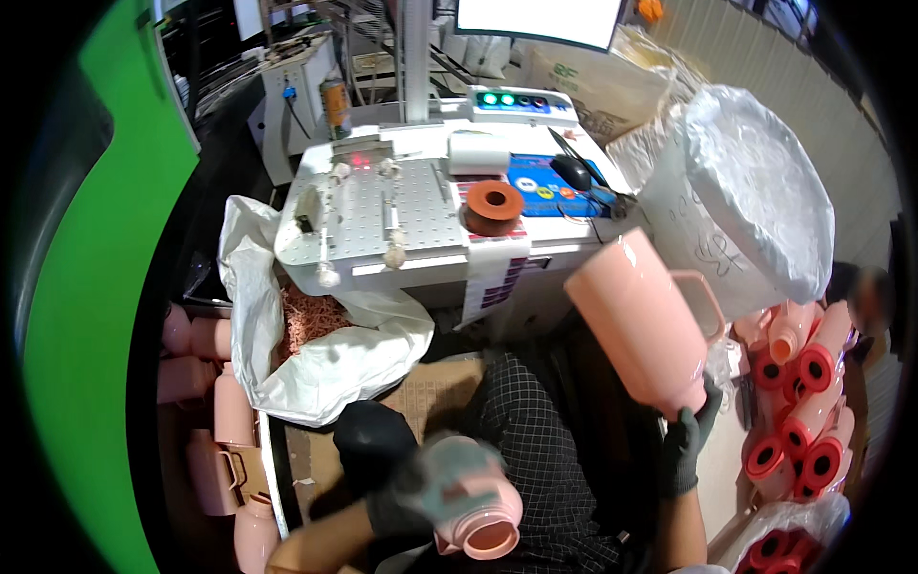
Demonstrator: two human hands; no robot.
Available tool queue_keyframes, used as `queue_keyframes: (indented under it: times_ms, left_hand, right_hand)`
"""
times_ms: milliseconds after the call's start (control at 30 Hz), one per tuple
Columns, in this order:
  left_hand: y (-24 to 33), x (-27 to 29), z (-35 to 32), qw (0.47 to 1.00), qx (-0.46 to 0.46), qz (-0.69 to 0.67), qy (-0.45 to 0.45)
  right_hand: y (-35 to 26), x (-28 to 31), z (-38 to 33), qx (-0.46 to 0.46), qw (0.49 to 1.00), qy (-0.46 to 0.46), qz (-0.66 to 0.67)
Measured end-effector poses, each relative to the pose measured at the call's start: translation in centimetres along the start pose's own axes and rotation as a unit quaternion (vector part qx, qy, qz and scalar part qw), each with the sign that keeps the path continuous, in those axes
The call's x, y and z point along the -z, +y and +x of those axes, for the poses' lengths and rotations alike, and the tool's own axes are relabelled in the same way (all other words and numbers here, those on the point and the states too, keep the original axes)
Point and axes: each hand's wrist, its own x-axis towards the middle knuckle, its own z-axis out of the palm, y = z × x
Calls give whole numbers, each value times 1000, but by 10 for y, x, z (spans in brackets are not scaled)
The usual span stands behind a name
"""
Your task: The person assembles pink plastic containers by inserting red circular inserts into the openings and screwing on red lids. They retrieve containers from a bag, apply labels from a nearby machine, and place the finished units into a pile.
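My right hand (pixel 684 448), in a dark grey glove, is closed around the narrow neck of a pink handled jug (pixel 639 320). This jug is tilted, its neck down in my grip, its wide end up and its handle on the right. Over my lap lies a second pink jug (pixel 491 517), its round mouth facing me. My left hand (pixel 435 488) is gloved too and lies over that jug's body. Motion smears its fingers into a grey-green blur, so their grip does not show.
Ahead stands a white worktable with a perforated metal plate (pixel 421 210), an orange-brown tape roll (pixel 494 206) and a black mouse (pixel 571 172). Pink jugs (pixel 234 407) fill a box at left; red-rimmed pink ones (pixel 813 430) lie at right. White sacks (pixel 325 378) stand nearby.
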Motion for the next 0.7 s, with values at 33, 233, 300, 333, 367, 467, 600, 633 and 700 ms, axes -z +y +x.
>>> queue_keyframes:
  times_ms: [33,233,300,333,367,467,600,633,700]
  left_hand:
    - [-5,17,34,991,-39,128,29]
    - [-183,58,171,915,228,225,247]
    - [-213,63,189,914,240,237,226]
    - [-185,42,215,924,292,174,178]
    - [-165,32,227,920,347,117,142]
    - [-190,12,205,956,149,-4,254]
    - [-136,-10,212,937,99,-35,334]
    - [-115,-14,214,932,101,-48,346]
    - [-96,-7,212,932,53,89,348]
  right_hand:
    - [6,27,-12,-13,1000,2,-8]
    - [22,57,-80,-88,993,-43,-59]
    - [23,60,-89,-91,991,-63,-82]
    - [22,68,-99,-86,987,-49,-126]
    - [22,69,-106,-81,982,-48,-162]
    - [19,57,-101,-71,984,-90,-137]
    - [20,67,-103,-18,959,-162,-231]
    - [20,67,-105,-1,951,-166,-259]
    - [20,62,-107,35,953,-164,-252]
